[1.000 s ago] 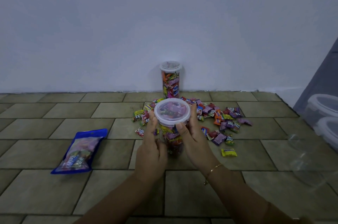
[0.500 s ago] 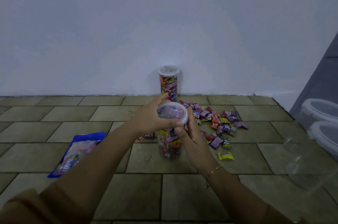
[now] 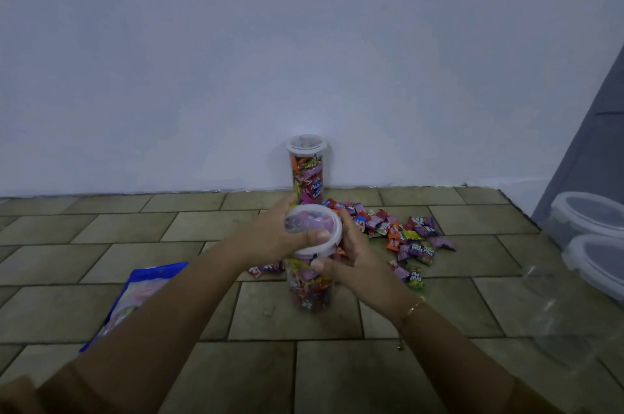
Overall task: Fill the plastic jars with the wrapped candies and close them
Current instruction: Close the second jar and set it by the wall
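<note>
A tall clear plastic jar (image 3: 309,288) packed with wrapped candies stands on the tiled floor in front of me. Its white lid (image 3: 314,234) sits on top. My left hand (image 3: 270,234) reaches over from the left and grips the lid's rim, thumb on the near edge. My right hand (image 3: 354,258) holds the jar's upper right side just under the lid. A second filled jar (image 3: 307,167) with its lid on stands against the wall behind. Loose wrapped candies (image 3: 401,234) lie scattered to the right of the near jar.
A blue candy bag (image 3: 138,298) lies flat on the floor at the left, partly under my left arm. Clear lidded plastic containers (image 3: 594,238) are stacked at the right edge beside a grey surface. A white wall closes off the back.
My left hand moved from the jar's left side up onto the lid and now grips its rim. My right hand stayed at the jar's right side. The view shifted slightly.
</note>
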`<state>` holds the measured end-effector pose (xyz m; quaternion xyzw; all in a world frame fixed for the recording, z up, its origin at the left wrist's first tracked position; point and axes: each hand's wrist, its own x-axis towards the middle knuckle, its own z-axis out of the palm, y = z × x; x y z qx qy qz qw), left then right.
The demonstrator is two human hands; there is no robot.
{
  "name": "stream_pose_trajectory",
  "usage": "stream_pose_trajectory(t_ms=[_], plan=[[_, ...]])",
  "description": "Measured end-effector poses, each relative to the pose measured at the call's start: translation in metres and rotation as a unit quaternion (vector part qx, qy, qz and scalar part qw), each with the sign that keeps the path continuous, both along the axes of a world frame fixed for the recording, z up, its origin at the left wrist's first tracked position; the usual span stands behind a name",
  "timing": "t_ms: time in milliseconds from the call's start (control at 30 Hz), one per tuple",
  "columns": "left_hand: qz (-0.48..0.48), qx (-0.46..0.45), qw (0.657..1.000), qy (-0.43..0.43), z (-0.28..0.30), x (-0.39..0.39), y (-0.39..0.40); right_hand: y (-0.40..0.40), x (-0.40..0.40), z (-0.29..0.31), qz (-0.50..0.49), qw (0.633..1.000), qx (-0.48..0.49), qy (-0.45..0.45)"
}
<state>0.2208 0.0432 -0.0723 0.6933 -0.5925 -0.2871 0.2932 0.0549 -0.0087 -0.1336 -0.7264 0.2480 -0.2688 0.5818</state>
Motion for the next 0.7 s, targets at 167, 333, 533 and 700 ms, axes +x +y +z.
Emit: stream_pose_trajectory(t_ms=[167, 333, 533, 700], plan=[[-0.014, 0.004, 0.998, -0.063, 0.015, -0.006, -0.015, -0.014, -0.006, 0.037, -0.003, 0.995, -0.079, 0.069], [0.009, -0.055, 0.998, -0.007, 0.046, -0.01, -0.046, -0.038, -0.004, 0.068, -0.072, 0.992, -0.105, 0.023], [0.025, -0.129, 0.991, 0.031, 0.066, -0.016, -0.1, -0.094, 0.004, 0.099, -0.138, 0.951, -0.268, 0.071], [0.007, -0.108, 0.994, -0.014, 0.062, -0.002, -0.151, -0.147, 0.016, 0.094, -0.206, 0.919, -0.321, 0.099]])
